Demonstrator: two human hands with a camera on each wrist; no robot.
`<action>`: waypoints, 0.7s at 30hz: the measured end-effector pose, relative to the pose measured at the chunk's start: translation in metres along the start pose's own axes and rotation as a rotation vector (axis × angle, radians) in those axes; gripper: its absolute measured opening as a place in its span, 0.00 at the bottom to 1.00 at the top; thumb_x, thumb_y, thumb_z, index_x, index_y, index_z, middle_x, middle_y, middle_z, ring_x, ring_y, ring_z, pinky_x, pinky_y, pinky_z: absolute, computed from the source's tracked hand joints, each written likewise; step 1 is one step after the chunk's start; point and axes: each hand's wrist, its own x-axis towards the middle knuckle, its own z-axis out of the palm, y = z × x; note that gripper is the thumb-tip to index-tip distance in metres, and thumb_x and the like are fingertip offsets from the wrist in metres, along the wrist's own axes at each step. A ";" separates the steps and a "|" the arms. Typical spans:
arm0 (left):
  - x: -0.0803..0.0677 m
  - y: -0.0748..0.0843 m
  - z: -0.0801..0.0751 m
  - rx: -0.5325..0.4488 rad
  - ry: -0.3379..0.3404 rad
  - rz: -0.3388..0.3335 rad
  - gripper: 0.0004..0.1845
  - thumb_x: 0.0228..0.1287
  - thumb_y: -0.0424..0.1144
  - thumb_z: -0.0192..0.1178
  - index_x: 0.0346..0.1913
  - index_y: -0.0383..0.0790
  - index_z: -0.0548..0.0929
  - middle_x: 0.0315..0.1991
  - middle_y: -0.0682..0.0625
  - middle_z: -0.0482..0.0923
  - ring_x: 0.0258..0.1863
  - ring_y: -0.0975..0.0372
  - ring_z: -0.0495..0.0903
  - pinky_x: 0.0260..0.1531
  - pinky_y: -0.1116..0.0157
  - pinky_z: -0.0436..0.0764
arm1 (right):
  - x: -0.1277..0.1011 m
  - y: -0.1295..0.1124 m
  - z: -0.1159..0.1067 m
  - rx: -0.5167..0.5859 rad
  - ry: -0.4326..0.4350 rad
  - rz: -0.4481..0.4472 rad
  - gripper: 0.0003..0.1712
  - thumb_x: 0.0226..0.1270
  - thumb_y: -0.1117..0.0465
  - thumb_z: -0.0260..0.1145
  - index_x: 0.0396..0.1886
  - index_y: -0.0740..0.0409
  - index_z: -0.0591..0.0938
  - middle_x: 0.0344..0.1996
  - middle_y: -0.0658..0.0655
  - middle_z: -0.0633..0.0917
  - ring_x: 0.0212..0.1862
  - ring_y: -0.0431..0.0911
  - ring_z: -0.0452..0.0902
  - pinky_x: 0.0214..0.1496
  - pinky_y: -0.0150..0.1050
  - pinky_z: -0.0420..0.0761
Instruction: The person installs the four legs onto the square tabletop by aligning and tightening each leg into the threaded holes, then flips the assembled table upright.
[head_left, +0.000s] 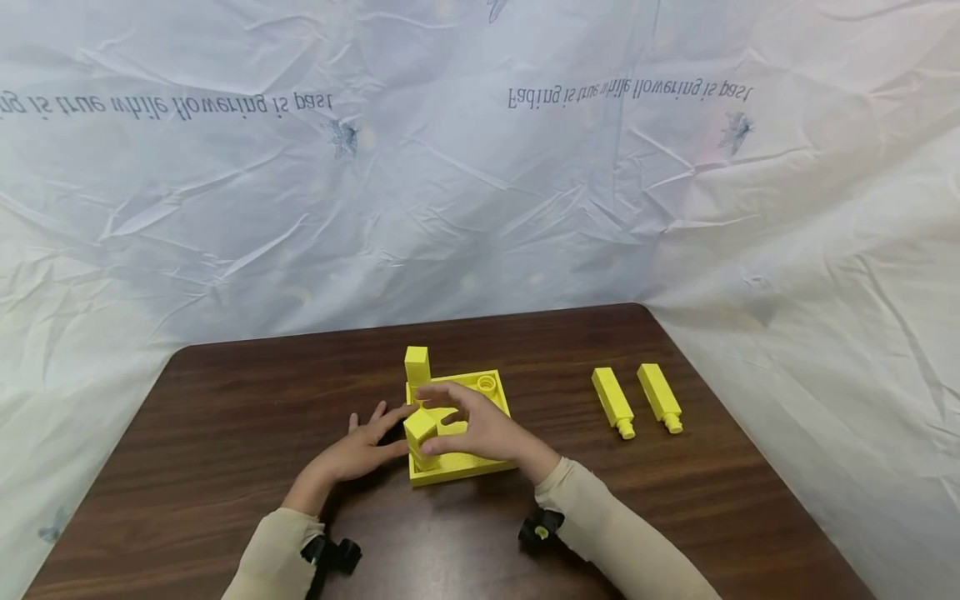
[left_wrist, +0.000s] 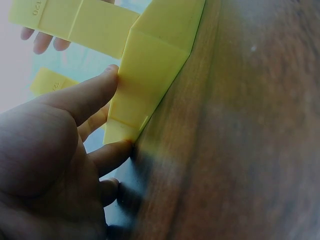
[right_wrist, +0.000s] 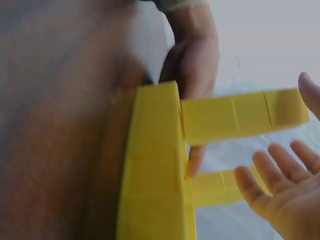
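A square yellow tray [head_left: 465, 473] with a raised rim lies on the table. A yellow square post [head_left: 421, 429] stands upright at its front left corner, its top turned at an angle to the tray's sides in the head view. Another post [head_left: 417, 364] rises from the back left corner. My right hand [head_left: 480, 427] is around the front post, fingers spread apart; in the right wrist view the thumb [right_wrist: 310, 92] is at the post's top end and the other fingers stand off it. My left hand [head_left: 356, 452] touches the tray's left side with thumb and extended fingers.
Two more yellow posts [head_left: 613, 402] lie side by side at the right, narrow pegs toward me. A round socket [head_left: 487, 384] shows in the tray's back right corner. A printed white cloth [head_left: 465, 208] hangs behind the brown table [head_left: 225, 417].
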 end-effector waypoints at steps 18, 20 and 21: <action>-0.003 0.003 0.002 -0.029 -0.001 -0.094 0.43 0.79 0.60 0.58 0.86 0.49 0.55 0.85 0.34 0.32 0.80 0.36 0.16 0.67 0.22 0.25 | 0.018 0.005 -0.016 0.117 -0.244 -0.072 0.30 0.71 0.70 0.72 0.71 0.72 0.77 0.68 0.71 0.79 0.67 0.42 0.80 0.69 0.45 0.79; -0.003 0.003 0.001 -0.024 0.001 -0.085 0.43 0.79 0.59 0.58 0.86 0.49 0.55 0.85 0.34 0.34 0.81 0.37 0.19 0.67 0.24 0.24 | 0.016 0.003 -0.014 0.082 -0.216 -0.071 0.30 0.71 0.70 0.73 0.70 0.70 0.78 0.68 0.68 0.80 0.66 0.41 0.80 0.67 0.44 0.80; -0.003 0.003 0.001 -0.021 0.003 -0.079 0.43 0.79 0.59 0.58 0.86 0.48 0.55 0.85 0.34 0.35 0.82 0.38 0.21 0.68 0.25 0.23 | 0.015 0.003 -0.014 0.069 -0.204 -0.072 0.30 0.71 0.69 0.73 0.70 0.69 0.79 0.68 0.67 0.80 0.66 0.41 0.80 0.65 0.44 0.82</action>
